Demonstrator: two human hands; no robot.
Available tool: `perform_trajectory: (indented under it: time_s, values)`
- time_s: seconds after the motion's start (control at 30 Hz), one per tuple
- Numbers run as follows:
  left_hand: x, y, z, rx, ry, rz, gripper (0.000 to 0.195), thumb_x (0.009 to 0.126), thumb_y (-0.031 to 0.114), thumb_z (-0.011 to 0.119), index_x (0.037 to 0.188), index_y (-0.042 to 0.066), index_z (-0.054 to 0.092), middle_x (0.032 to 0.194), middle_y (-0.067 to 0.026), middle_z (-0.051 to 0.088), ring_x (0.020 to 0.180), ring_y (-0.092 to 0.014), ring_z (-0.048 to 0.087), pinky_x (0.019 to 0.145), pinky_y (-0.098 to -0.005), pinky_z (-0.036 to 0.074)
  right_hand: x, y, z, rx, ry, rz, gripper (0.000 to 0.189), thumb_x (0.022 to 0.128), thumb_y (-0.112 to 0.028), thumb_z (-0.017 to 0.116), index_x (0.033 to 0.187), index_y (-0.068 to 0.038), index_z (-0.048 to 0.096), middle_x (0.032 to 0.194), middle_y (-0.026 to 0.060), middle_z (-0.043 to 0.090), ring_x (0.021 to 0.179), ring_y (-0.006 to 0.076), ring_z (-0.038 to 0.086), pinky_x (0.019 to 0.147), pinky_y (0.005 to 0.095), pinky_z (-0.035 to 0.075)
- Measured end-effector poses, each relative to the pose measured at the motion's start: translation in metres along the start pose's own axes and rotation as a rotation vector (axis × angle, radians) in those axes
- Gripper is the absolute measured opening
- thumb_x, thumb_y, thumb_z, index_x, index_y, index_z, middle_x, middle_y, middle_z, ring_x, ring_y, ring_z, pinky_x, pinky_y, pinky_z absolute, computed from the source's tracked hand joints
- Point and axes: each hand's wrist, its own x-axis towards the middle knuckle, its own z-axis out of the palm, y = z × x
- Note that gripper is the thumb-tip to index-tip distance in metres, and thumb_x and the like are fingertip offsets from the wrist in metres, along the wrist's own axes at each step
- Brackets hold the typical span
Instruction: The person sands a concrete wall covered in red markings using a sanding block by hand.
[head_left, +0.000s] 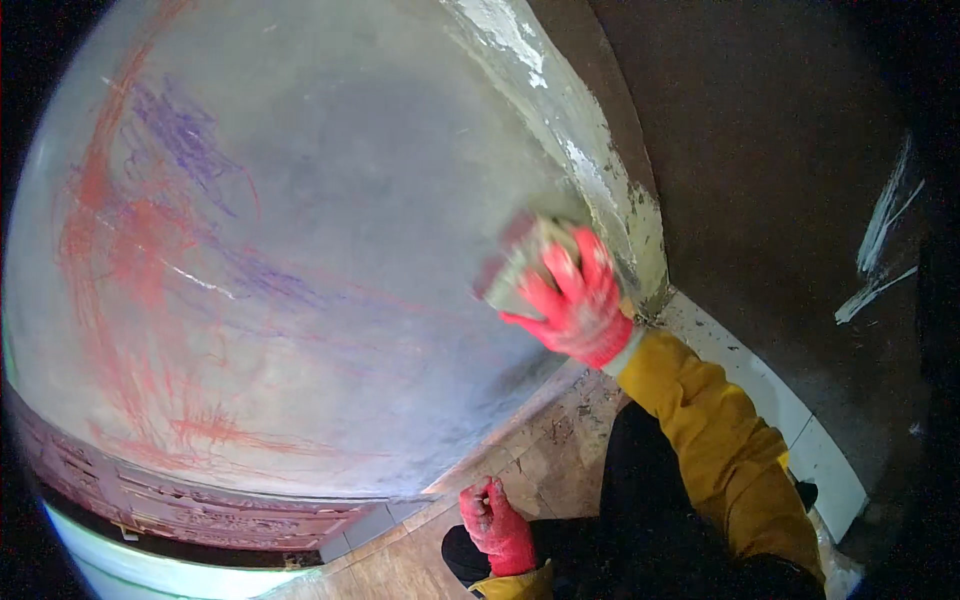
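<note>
My right hand, in a red work glove, presses a blurred flat block or pad against a grey plastered wall. Its fingers spread over the pad's back, close to the wall's rough, chipped edge. The pad's exact kind cannot be told through the blur. My left hand, gloved in red as well, is curled by my knee, thumb against the fingers, with nothing visible in it. Red scribbles and purple scribbles cover the left part of the wall.
A carved reddish door borders the wall at lower left. Tan floor tiles with crumbs of debris run along its base. On the right stands a dark brown surface with white smears and a white tile skirting.
</note>
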Motion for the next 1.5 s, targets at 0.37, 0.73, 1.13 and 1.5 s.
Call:
perform_trajectory:
  time_s: [0.37,0.73,1.13,1.5]
  values:
    - [0.004,0.005,-0.004,0.132,0.014,0.086,0.013,0.078,0.004,0.078,0.088,0.006,0.071,0.088,-0.0090,0.068,0.081,-0.020,0.064,0.072,-0.0305,0.050,-0.080,0.000,-0.008,0.024,0.088,-0.068,0.060,0.065,-0.043,0.084,0.115,-0.024,0.056,0.132,0.0140,0.040,0.119,0.0515,0.042,0.093,0.0661,0.042]
    - [0.007,0.017,-0.002,0.216,-0.080,0.201,0.015,0.079,0.004,0.077,0.092,0.006,0.070,0.084,-0.0063,0.066,0.074,-0.018,0.062,0.064,-0.0291,0.048,-0.056,0.001,-0.001,-0.053,0.016,0.085,0.074,0.066,-0.046,0.083,0.126,-0.015,0.053,0.139,0.0187,0.037,0.125,0.0531,0.039,0.097,0.0659,0.039]
    - [0.014,0.019,0.000,0.097,-0.035,0.104,0.016,0.088,0.002,0.068,0.103,0.000,0.067,0.097,-0.0071,0.065,0.090,-0.016,0.061,0.081,-0.0296,0.051,0.009,0.001,0.006,-0.024,0.076,0.158,0.063,0.066,-0.041,0.084,0.116,-0.015,0.056,0.131,0.0165,0.044,0.121,0.0493,0.043,0.093,0.0632,0.043]
    - [0.008,0.025,0.005,0.131,-0.092,0.138,0.022,0.086,-0.003,0.066,0.107,0.003,0.066,0.099,-0.0090,0.062,0.091,-0.019,0.061,0.081,-0.0300,0.050,-0.002,0.008,-0.003,0.030,0.107,0.052,0.063,0.067,-0.043,0.083,0.120,-0.023,0.057,0.132,0.0123,0.042,0.125,0.0495,0.040,0.096,0.0637,0.040]
